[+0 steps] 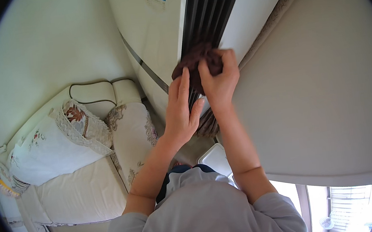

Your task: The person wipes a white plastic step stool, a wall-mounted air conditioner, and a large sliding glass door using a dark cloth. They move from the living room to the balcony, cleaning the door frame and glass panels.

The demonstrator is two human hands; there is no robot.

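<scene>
A dark brown cloth point(197, 66) lies bunched against the black slatted vent point(212, 14) of a tall white floor-standing air conditioner point(159, 41). My right hand point(221, 80) is closed on the cloth, thumb and fingers pinching its folds. Just left of it, my left hand point(179, 112) has its fingers stretched upward, the tips touching the cloth's lower left edge. The left thumb stands apart from the fingers, over the lower end of the vent. The cloth hides part of the slats.
A cream sofa point(80, 192) with a lace-edged white cover point(56, 149) is at the left. A pale roller blind point(317, 96) hangs on the right, above a bright window point(349, 202). Beside the unit runs a patterned curtain point(271, 17). A white lidded item point(215, 159) stands below my right forearm.
</scene>
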